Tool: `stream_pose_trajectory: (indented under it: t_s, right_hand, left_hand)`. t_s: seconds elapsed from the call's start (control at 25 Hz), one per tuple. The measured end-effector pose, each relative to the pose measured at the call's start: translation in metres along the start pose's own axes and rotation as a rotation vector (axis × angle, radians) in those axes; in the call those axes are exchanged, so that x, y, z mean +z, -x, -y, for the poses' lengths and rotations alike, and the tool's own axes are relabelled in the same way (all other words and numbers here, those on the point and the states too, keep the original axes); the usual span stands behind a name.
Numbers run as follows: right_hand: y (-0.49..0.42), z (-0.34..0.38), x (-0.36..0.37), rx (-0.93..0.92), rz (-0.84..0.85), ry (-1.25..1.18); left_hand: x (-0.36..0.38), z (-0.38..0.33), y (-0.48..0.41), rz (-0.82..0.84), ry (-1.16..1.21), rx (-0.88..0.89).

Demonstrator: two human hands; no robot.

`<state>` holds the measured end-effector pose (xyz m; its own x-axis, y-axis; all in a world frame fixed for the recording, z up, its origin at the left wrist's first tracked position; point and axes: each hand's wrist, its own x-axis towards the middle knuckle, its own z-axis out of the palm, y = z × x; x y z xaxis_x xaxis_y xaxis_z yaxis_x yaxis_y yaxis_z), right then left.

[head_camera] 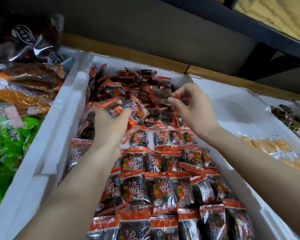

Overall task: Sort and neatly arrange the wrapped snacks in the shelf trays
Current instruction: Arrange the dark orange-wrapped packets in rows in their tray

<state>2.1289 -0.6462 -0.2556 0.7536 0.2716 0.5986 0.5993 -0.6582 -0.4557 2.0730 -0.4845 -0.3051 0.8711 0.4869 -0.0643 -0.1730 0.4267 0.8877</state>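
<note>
At 9 o'clock of view: green-wrapped snacks (10, 135), heaped. At 10 o'clock: orange-brown vacuum packs (33, 78); behind them, toward 11, dark glossy packets (29, 42).

Centre: white foam tray (62, 110) holding red-and-black snack packets (171, 156) in two lots. Far half, toward 12 o'clock: loose pile (121, 80), packets tilted every way. Near half, toward 6 o'clock: neat rows (163, 187), flat, overlapping, red seams roughly in line.

Just left of centre: left hand (111, 122), over the border between pile and rows. Fingers curled round a bunch of packets (121, 108), fanned out above the fist.

At 2 o'clock from it: right hand (194, 108), above the pile. Thumb and forefinger pinching a single packet (161, 94) by its red end, other fingers loosely bent. Packet stretched toward 9 o'clock, apart from the bunch.

At 3 o'clock: second white tray (232, 104), orange packets (270, 146) on its near side. Farther right, at frame edge: foil-wrapped sweets (294, 122) in another tray.
</note>
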Motion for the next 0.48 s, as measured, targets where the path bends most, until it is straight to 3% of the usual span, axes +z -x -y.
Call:
stream_pose_trajectory:
  t_s: [0.08,0.2,0.36,0.48]
  right_hand:
    - [0.012,0.02,-0.003,-0.168,-0.005,0.026]
    - [0.029,0.041,0.002,-0.307,0.162,0.069]
    - [0.029,0.055,0.006,-0.332,0.208,0.032]
    - [0.029,0.066,0.012,-0.365,0.286,-0.107]
  left_hand:
    - [0.007,-0.004,0.011,0.048,-0.003,-0.033]
    - [0.011,-0.013,0.024,0.15,0.047,-0.115]
    - [-0.01,-0.033,0.028,0.349,0.189,-0.19]
    - [-0.022,-0.041,0.027,0.344,-0.011,-0.091]
